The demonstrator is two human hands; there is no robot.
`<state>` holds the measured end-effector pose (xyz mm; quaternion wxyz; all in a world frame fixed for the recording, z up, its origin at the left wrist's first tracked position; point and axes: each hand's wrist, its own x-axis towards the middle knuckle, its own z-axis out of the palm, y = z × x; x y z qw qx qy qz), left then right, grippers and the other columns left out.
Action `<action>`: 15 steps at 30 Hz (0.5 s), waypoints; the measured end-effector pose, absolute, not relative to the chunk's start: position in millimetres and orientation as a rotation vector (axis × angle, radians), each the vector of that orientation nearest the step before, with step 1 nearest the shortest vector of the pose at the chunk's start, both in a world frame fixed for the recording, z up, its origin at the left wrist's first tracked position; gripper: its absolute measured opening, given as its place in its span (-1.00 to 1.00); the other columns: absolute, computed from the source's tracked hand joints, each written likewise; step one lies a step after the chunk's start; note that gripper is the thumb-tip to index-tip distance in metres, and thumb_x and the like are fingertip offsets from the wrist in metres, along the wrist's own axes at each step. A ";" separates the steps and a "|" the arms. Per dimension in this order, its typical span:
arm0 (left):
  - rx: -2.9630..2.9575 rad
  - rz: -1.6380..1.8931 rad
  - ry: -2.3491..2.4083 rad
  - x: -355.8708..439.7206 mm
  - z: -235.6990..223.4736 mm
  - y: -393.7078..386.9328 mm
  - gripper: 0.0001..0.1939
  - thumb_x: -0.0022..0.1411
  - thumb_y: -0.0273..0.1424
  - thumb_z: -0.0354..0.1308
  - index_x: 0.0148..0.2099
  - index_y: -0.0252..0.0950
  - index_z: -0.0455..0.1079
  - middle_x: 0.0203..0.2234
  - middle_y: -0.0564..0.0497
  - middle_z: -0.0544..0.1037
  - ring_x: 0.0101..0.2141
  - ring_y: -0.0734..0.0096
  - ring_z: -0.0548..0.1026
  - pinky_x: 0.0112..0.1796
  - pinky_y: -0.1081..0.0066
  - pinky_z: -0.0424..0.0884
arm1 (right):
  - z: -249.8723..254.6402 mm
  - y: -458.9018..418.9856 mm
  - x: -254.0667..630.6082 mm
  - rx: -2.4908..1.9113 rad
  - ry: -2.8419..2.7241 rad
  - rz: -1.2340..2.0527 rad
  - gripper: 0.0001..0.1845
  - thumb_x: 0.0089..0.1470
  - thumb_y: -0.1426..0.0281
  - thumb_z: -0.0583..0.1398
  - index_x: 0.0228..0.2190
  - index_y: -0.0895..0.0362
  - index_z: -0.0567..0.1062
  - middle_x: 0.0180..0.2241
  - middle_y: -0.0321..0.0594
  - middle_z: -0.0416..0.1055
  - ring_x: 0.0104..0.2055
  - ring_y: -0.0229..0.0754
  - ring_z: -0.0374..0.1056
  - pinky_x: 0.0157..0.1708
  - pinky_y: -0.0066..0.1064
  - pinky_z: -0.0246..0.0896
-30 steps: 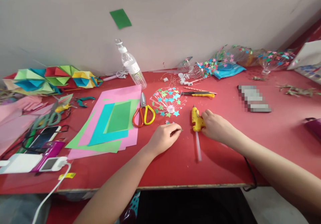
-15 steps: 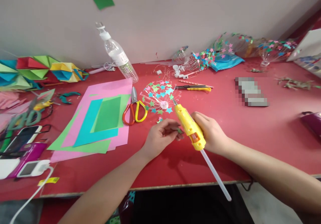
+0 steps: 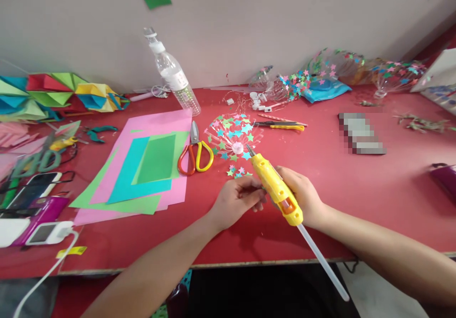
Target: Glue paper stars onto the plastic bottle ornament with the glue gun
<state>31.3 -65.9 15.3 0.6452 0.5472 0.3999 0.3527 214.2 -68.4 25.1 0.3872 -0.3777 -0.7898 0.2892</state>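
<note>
My right hand [image 3: 301, 192] is wrapped around a yellow hot glue gun [image 3: 276, 185]. Its metal nozzle points up and left, and a long clear glue stick [image 3: 324, 263] sticks out of its back end. My left hand [image 3: 240, 199] is closed in a pinch just left of the gun; the small green piece it held a moment ago is hidden now. Beyond the nozzle lies a cut clear plastic bottle piece [image 3: 238, 148] with splayed strips, dotted with coloured stars. Several loose paper stars [image 3: 239, 172] lie between it and my left hand.
Scissors [image 3: 195, 149] with red and yellow handles lie beside stacked coloured paper [image 3: 123, 173]. A clear bottle [image 3: 178, 83] stands near the wall. A yellow cutter [image 3: 287, 126] lies behind the gun, a pixelated dark object [image 3: 361, 133] to the right. Phones and a cable [image 3: 73, 242] occupy the left.
The glue gun has tilted and shifted slightly right and down in the picture. The green piece at my left fingertips is out of sight, and more loose stars show. The view has shifted slightly.
</note>
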 end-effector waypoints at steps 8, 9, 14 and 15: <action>1.455 1.268 1.012 13.3 18.6 -67.0 -0.90 0.25 -0.39 0.14 -0.32 -0.30 0.38 -0.54 0.07 0.51 -0.59 0.58 0.44 -0.54 0.56 0.39 | 30.0 -60.5 223.8 -0.740 -2.079 0.387 -0.89 0.12 0.32 0.17 -0.37 0.11 0.38 -0.41 -0.15 0.41 -0.37 -0.18 0.34 -0.40 -0.37 0.27; 1.464 1.332 1.047 11.2 19.7 -66.0 -0.90 0.26 -0.40 0.13 -0.32 -0.29 0.37 -0.54 0.08 0.50 -0.60 0.60 0.42 -0.55 0.58 0.38 | 31.0 -59.8 223.8 -0.711 -2.094 0.364 -0.86 0.13 0.30 0.17 -0.37 0.12 0.38 -0.42 -0.14 0.40 -0.39 -0.18 0.32 -0.41 -0.35 0.26; 1.517 1.401 1.163 8.4 22.1 -62.0 -0.89 0.28 -0.41 0.12 -0.33 -0.30 0.37 -0.54 0.09 0.51 -0.60 0.62 0.40 -0.55 0.59 0.35 | 30.4 -60.5 219.8 -0.605 -2.160 0.301 -0.80 0.13 0.26 0.13 -0.42 0.13 0.35 -0.48 -0.15 0.36 -0.44 -0.18 0.22 -0.43 -0.31 0.19; 1.520 1.393 1.177 8.8 22.1 -61.6 -0.88 0.28 -0.41 0.11 -0.34 -0.30 0.37 -0.54 0.09 0.50 -0.60 0.62 0.40 -0.55 0.60 0.35 | 29.3 -61.0 219.1 -0.600 -2.168 0.300 -0.81 0.14 0.27 0.12 -0.44 0.12 0.34 -0.50 -0.17 0.34 -0.45 -0.19 0.21 -0.44 -0.32 0.18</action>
